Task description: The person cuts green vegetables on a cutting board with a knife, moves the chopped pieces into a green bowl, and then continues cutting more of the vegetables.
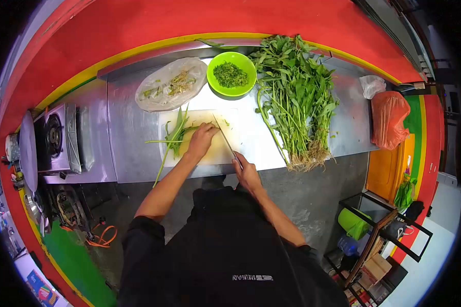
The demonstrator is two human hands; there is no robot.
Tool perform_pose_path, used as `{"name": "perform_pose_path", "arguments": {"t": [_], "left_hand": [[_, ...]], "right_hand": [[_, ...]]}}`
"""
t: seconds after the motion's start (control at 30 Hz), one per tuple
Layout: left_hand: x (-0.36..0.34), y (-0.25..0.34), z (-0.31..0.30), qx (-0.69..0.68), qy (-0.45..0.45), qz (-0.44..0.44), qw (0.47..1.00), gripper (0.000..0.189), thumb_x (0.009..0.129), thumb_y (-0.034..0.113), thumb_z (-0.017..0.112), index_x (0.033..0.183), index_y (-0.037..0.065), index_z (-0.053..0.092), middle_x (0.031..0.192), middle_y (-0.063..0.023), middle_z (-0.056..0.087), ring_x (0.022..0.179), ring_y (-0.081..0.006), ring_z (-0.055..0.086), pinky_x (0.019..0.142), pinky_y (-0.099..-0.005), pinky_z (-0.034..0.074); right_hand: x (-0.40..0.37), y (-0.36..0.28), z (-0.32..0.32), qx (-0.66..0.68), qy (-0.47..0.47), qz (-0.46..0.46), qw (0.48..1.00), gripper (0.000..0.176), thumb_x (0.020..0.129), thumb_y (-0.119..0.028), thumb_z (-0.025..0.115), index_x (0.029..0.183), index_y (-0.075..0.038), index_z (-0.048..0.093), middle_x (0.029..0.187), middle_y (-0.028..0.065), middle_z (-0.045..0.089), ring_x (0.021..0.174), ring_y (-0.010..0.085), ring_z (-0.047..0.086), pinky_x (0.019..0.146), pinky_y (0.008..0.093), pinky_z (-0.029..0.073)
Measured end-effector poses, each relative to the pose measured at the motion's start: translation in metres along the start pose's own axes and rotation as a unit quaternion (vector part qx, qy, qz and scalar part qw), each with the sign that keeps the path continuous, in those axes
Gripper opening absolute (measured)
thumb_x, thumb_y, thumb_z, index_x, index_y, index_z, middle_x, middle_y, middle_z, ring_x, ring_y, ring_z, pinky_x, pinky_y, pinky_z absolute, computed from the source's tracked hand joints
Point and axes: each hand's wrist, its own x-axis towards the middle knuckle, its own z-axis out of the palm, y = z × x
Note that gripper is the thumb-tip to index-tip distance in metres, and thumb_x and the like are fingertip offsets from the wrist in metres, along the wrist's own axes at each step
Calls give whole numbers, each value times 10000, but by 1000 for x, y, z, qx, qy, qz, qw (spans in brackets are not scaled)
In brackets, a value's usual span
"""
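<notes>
My left hand [203, 139] is closed over green leafy stems [177, 132] on a pale cutting board [225, 153]. Some stems stick out past the board's left edge, and one hangs toward the counter front. In my right hand [248, 175] is a knife [224, 134], its blade pointing away from me and lying close beside my left fingertips. Small green bits [226, 123] lie to the right of the blade. Behind the board, a lime-green bowl [211, 74] holds finely chopped greens [230, 75]. My left fingers partly hide the stems they press down.
A large bunch of rooted leafy greens [299, 97] lies right of the board on the metal counter [133, 138]. Back left is a clear plastic bag [147, 101] with trimmings. A stove [56, 135] stands far left; an orange-red bag [389, 120] sits far right.
</notes>
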Motion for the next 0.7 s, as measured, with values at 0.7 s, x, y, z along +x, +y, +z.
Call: {"name": "perform_pose_path", "arguments": {"t": [0.7], "left_hand": [[5,5,-10,3,-68,-18,998,269,850,7,592,1073,16,742,1019,-155,664,1032,-337,619,913,-428,522]], "right_hand": [[17,-5,2,-35,-3,-5,999,392,1045,-292,544,1379,-90,587,929,316,693,885,515,676,760,559,532]]}}
